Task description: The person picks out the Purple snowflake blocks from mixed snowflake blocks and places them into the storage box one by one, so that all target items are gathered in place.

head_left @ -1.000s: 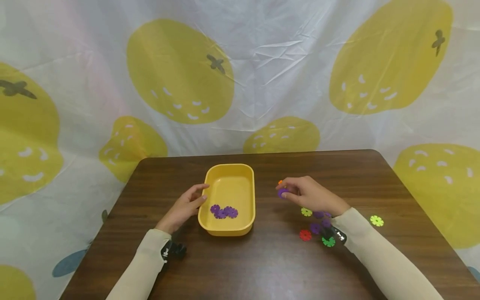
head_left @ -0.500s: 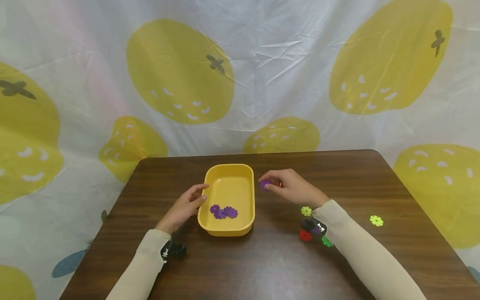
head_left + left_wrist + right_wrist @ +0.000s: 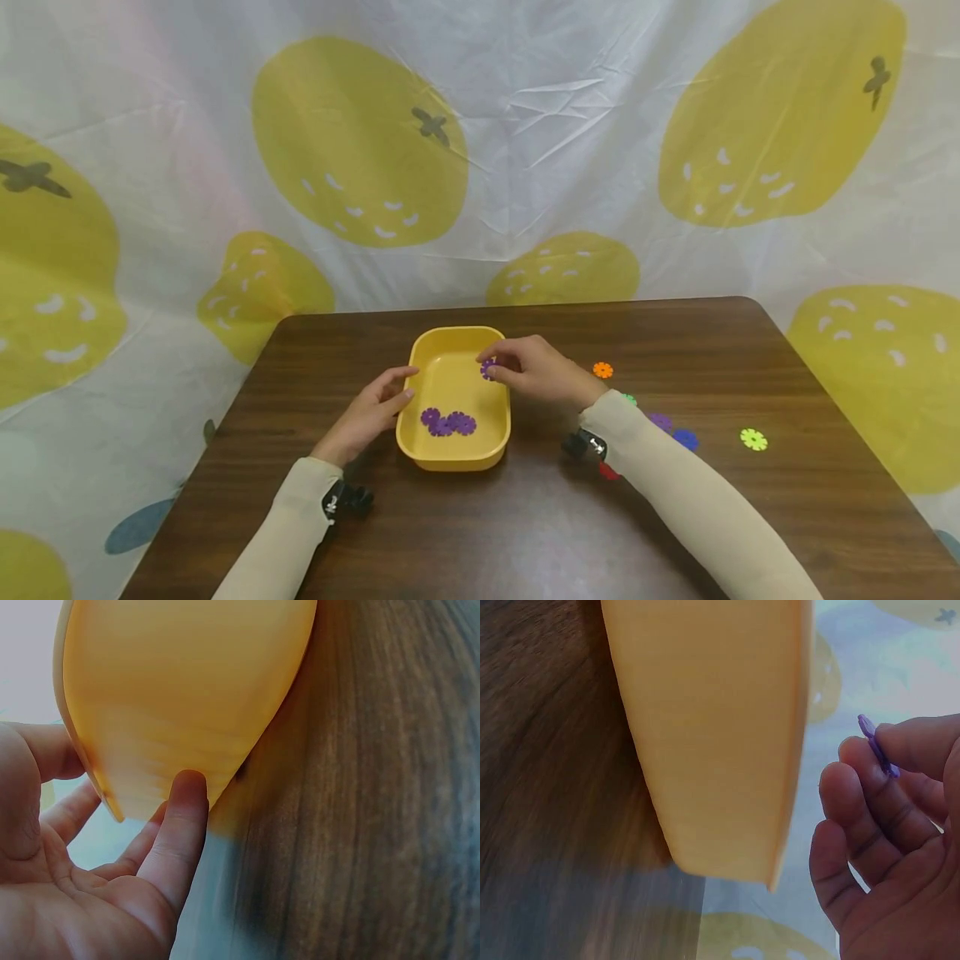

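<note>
My right hand [image 3: 540, 367] pinches a purple flower-shaped plastic disc [image 3: 487, 370] between thumb and fingertips, just over the right rim of a yellow tray [image 3: 453, 464]. In the right wrist view the disc [image 3: 868, 727] shows nearly edge-on, held beyond the tray's side wall [image 3: 705, 750]. My left hand [image 3: 369, 417] rests at the tray's left side, fingers loosely extended. In the left wrist view, one fingertip [image 3: 187, 787] lies against the outer wall, while other fingertips pass behind the rim. Several purple discs [image 3: 442, 426] lie clustered on the tray's floor near its front.
On the table right of the tray lie an orange disc [image 3: 603, 370], a yellow-green disc [image 3: 753, 439], a blue disc [image 3: 686, 439] and a purple disc [image 3: 660, 422]. A red disc [image 3: 609, 471] is partly covered by the right forearm. A fruit-print curtain [image 3: 525, 125] hangs behind the table.
My right hand has carried the purple disc leftward from the table's right side to the tray's right rim, uncovering the orange and blue discs. The left hand and tray stay put.
</note>
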`<state>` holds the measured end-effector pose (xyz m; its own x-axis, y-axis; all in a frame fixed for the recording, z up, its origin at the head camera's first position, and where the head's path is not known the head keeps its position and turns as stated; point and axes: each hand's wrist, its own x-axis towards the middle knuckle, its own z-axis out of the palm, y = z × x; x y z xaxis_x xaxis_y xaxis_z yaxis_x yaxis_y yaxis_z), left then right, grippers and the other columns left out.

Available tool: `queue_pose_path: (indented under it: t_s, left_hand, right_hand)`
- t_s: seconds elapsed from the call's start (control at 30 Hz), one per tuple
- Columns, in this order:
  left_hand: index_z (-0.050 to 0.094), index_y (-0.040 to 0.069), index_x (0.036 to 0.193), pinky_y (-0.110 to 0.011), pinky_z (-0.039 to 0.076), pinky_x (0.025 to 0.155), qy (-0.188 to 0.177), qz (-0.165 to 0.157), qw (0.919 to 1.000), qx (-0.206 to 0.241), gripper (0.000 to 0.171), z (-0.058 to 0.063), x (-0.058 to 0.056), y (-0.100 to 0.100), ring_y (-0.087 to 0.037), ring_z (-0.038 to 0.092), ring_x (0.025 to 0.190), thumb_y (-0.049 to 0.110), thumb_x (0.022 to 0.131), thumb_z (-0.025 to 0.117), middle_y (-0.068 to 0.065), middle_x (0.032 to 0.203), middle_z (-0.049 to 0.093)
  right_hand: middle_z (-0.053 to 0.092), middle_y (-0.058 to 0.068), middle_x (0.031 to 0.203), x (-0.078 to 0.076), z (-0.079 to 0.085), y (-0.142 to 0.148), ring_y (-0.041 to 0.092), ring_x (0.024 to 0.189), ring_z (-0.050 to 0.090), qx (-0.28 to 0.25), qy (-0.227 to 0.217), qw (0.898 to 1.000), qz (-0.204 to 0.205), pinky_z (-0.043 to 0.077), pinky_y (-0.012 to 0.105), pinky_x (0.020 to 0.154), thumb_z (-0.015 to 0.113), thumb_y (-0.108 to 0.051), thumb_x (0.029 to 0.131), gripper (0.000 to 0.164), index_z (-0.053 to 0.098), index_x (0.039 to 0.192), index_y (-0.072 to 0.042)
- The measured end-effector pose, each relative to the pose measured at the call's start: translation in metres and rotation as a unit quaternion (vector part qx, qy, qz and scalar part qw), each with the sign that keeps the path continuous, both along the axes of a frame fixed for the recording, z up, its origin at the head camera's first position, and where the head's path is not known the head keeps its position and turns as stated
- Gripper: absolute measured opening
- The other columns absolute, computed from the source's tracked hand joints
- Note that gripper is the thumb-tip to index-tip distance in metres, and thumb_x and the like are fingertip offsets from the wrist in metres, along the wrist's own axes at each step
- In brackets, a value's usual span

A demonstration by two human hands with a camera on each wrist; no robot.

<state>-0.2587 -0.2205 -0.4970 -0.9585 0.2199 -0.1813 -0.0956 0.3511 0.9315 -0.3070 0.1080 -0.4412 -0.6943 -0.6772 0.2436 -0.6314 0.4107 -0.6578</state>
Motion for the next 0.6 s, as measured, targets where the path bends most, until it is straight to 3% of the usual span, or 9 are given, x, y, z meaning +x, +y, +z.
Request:
queue_pose_path:
  t_s: [0.3, 0.6]
  left_hand:
    - [0.05, 0.031, 0.154, -0.05, 0.058, 0.105, 0.003, 0.002, 1.0, -0.002, 0.045, 0.001, 0.0, 0.0, -0.03, 0.062, 0.119, 0.032, 0.11, 0.058, -0.018, 0.132, 0.055]
    - [0.05, 0.031, 0.154, -0.049, 0.059, 0.104, 0.0, 0.002, 1.0, 0.002, 0.044, 0.001, 0.0, 0.0, -0.03, 0.063, 0.119, 0.033, 0.11, 0.058, -0.018, 0.132, 0.056]
  right_hand:
    - [0.074, -0.004, 0.095, -0.012, -0.007, -0.026, 0.007, 0.075, 0.059, 0.049, 0.037, 0.998, 0.035, 0.054, 0.022, 0.067, 0.068, -0.019, 0.104, 0.023, 0.076, 0.123, -0.008]
    - [0.076, -0.005, 0.098, -0.012, -0.017, -0.036, 0.008, 0.077, 0.06, 0.084, 0.037, 0.994, 0.063, 0.055, 0.024, 0.07, 0.07, -0.018, 0.102, 0.02, 0.077, 0.118, -0.009]
